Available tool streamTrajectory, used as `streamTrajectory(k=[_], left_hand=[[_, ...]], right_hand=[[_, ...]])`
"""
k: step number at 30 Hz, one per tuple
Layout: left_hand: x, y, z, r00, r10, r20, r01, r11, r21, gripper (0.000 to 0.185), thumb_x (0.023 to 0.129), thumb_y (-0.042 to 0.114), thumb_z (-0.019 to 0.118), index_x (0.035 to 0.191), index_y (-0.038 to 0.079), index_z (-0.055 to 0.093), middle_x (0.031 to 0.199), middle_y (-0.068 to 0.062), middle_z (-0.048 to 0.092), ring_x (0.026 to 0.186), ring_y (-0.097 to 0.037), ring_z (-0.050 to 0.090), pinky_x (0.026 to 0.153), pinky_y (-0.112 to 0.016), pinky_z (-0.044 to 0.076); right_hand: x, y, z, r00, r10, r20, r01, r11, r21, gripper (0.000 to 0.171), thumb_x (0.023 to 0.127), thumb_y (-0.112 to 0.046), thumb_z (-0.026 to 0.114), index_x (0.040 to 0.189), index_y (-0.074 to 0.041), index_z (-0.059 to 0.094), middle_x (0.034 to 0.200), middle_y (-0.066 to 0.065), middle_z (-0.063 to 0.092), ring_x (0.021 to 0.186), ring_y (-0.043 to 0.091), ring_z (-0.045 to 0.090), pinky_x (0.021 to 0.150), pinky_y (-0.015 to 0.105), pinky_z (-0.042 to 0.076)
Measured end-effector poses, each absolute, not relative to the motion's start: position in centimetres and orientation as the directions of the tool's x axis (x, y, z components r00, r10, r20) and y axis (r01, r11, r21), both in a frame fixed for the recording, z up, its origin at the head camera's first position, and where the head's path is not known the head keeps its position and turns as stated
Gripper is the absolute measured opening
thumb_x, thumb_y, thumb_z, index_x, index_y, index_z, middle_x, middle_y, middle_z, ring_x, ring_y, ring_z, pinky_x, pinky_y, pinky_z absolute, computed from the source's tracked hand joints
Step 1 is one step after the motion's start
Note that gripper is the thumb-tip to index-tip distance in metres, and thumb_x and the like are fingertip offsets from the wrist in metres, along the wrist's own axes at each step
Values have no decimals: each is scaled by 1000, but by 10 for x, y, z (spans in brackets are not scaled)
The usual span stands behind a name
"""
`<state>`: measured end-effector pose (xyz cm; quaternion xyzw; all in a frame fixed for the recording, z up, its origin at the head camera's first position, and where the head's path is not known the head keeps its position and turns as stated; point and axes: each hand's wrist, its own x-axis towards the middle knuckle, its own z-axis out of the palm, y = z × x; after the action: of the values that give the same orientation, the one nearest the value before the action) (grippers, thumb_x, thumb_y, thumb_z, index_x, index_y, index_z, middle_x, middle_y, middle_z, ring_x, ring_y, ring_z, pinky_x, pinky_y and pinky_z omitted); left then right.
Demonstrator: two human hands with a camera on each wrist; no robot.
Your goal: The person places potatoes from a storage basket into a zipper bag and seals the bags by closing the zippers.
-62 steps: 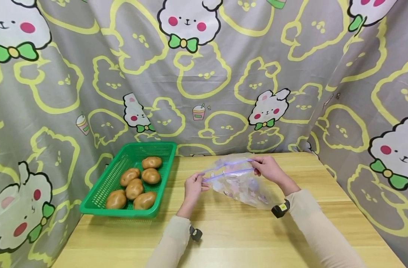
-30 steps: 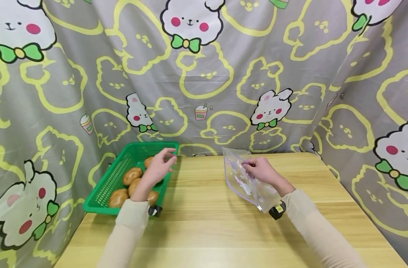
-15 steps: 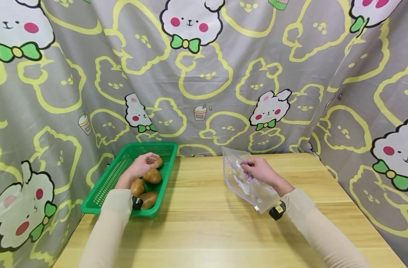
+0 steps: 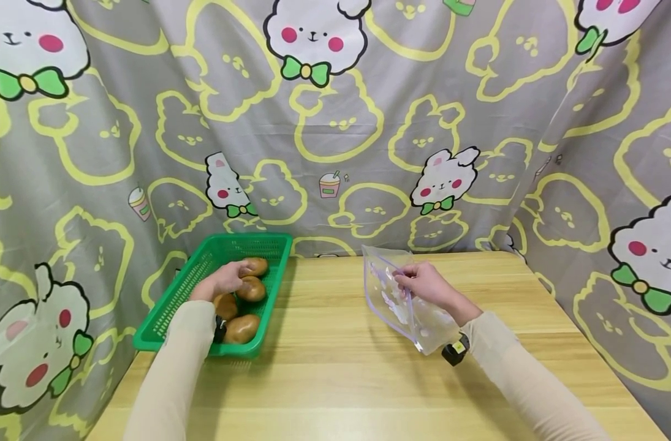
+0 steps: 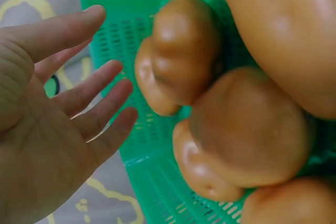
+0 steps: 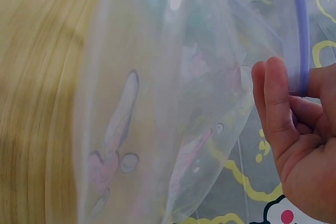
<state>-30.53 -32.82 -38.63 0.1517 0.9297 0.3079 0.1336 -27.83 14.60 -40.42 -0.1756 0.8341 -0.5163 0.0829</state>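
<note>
Three views: head wide, wrists close.
Bench [image 4: 368, 380] seen from above, facing forward-down; green basket [image 4: 192, 294] shared with left wrist close-up, clear bag [image 4: 393, 300] shared with right wrist close-up.

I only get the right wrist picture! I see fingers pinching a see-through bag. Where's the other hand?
Observer: The left hand is over in a green basket, resting on the potatoes.
Child: Did it grab one?
Observer: Not yet. In the left wrist view its fingers are straight and spread, curled round nothing.
Child: Is my bag lying flat?
Observer: No. The right hand holds the bag up by its purple zip edge, its bottom corner down on the table.
</note>
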Motion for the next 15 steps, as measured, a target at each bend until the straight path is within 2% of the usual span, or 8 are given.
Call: streamTrajectory(k=[4,10,15], left_hand=[[-307,-330,-389,-915,351,-200,169,782,600,59,84,-7,58,138,-11,36,137,-32,39,125,-48,35,99,-54,35],[-308,-329,-395,-917,296,-267,89,804,587,68,86,-1,62,145,-6,28,144,-29,29,130,-46,27,102,-54,30],[-308,-330,-402,-920,255,-297,58,839,541,70,86,4,63,147,1,28,144,-29,27,123,-42,34,97,-52,36]], right_hand=[[-278,145,-405,-921,-385,54,-226,416,-881,23,97,-8,52,102,11,64,70,18,60,61,27,61,59,46,53],[-277,144,-405,-922,-385,48,-212,396,-893,24,96,-13,56,103,9,65,70,13,61,60,19,60,56,36,54],[-278,145,-408,-915,-401,50,-211,370,-905,25,95,-14,57,103,8,65,71,12,60,61,20,60,54,30,53]])
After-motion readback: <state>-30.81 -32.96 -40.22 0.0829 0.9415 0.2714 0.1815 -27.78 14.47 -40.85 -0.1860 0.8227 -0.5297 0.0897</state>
